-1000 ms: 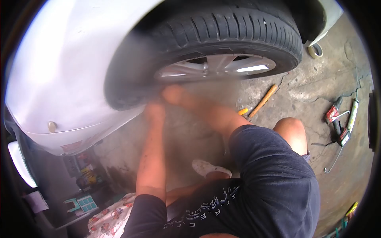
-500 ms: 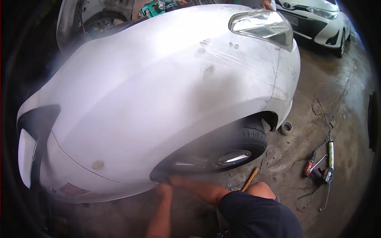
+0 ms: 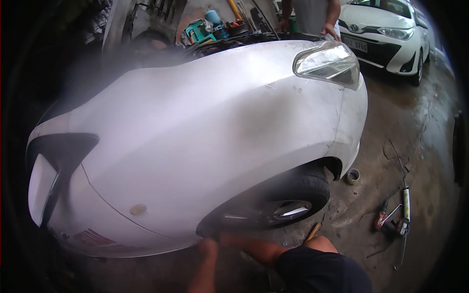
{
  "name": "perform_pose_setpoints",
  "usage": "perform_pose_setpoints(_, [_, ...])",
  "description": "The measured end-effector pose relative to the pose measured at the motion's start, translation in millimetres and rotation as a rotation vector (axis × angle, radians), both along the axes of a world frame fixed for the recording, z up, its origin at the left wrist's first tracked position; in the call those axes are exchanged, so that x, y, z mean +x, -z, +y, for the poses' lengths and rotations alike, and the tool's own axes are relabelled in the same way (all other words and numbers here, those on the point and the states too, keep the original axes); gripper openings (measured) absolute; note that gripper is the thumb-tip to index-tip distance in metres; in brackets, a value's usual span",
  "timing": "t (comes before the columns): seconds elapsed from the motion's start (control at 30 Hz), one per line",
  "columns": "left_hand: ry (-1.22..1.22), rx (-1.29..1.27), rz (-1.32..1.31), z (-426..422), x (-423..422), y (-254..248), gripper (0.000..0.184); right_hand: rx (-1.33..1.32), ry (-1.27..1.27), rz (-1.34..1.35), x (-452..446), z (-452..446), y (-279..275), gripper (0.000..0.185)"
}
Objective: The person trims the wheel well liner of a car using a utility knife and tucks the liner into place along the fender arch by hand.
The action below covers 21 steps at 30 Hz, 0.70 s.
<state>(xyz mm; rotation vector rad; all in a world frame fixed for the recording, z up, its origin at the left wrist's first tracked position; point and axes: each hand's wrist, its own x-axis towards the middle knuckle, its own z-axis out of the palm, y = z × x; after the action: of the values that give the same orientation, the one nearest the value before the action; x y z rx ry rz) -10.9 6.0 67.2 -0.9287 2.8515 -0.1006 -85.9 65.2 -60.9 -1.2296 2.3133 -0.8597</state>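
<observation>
A white car's fender (image 3: 195, 122) fills the middle of the view, with the front wheel (image 3: 293, 202) below it. Both hands are low at the rear lower corner of the wheel arch, close together. My left hand (image 3: 208, 247) comes up from below and touches or nearly touches the arch edge. Just right of it, my right hand (image 3: 223, 240) reaches in from the right, behind the tire. Blur and the fender edge hide the fingers of both hands, so I cannot see what they hold.
A roll of tape (image 3: 352, 176), a caulking gun (image 3: 406, 205) and a red-and-black power tool (image 3: 382, 220) lie on the concrete. A wooden handle (image 3: 314, 231) is by my knee. Another person's hand (image 3: 331, 31) rests near the headlight (image 3: 327, 63). Behind stands another white car (image 3: 381, 34).
The view has tilted up and shifted, so the car appears lower and more of the other person shows. Both hands remain at the wheel arch's rear corner.
</observation>
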Motion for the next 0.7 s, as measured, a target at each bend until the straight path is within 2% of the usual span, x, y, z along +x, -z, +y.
perform_pose_setpoints(0.1, [0.054, -0.041, -0.096, -4, 0, 1, 0.024, 0.037, -0.369, 0.444, -29, -73, 108, 0.033])
perform_pose_setpoints(0.13, [0.048, -0.040, -0.098, -3, 1, 0, 0.024, 0.036, -0.374, 0.443, -32, -75, 114, 0.033])
perform_pose_setpoints(0.2, [0.035, -0.037, -0.058, -1, 4, 6, 0.024, -0.243, -0.088, 0.207, -32, -70, 124, 0.033])
perform_pose_setpoints(0.23, [0.025, -0.037, -0.061, -1, 8, 8, 0.024, -0.244, -0.097, 0.202, -26, -70, 127, 0.033])
perform_pose_setpoints(0.33, [0.025, -0.029, -0.054, -11, -1, 6, 0.026, -0.317, -0.021, 0.146, -31, -72, 119, 0.035])
perform_pose_setpoints(0.4, [0.020, 0.026, 0.151, -13, 5, 19, 0.020, -0.382, 0.212, -0.597, 2, -18, 73, 0.038])
perform_pose_setpoints(0.43, [0.055, 0.025, -0.062, -12, 1, 9, 0.020, -0.202, 0.121, -0.810, 8, 14, 25, 0.039])
perform_pose_setpoints(0.47, [0.056, 0.028, 0.033, -9, 2, 8, 0.021, -0.222, 0.025, -0.670, 10, 23, 35, 0.037])
perform_pose_setpoints(0.5, [-0.010, 0.068, 0.011, -3, -1, 1, 0.020, -0.147, 0.031, -0.583, 10, 30, 20, 0.036])
perform_pose_setpoints(0.53, [-0.013, 0.102, 0.039, 3, 2, -9, 0.021, -0.212, 0.272, -0.686, 12, 23, 17, 0.035])
perform_pose_setpoints(0.57, [0.008, 0.077, 0.008, 4, 2, -11, 0.020, -0.140, -0.017, -0.100, -6, -21, 103, 0.039])
perform_pose_setpoints(0.6, [0.021, 0.073, -0.053, 0, 1, -10, 0.020, -0.221, 0.138, -0.331, 0, 5, 55, 0.042])
perform_pose_setpoints(0.63, [0.014, 0.023, 0.007, -1, 1, -3, 0.021, -0.216, 0.233, -0.512, 6, 31, 9, 0.039])
perform_pose_setpoints(0.67, [0.007, 0.053, 0.022, -5, 4, -1, 0.023, -0.342, 0.359, -0.747, 13, 58, -39, 0.036])
perform_pose_setpoints(0.7, [0.010, 0.083, 0.056, -5, 1, -1, 0.026, -0.317, 0.358, -0.579, -2, 27, 2, 0.035])
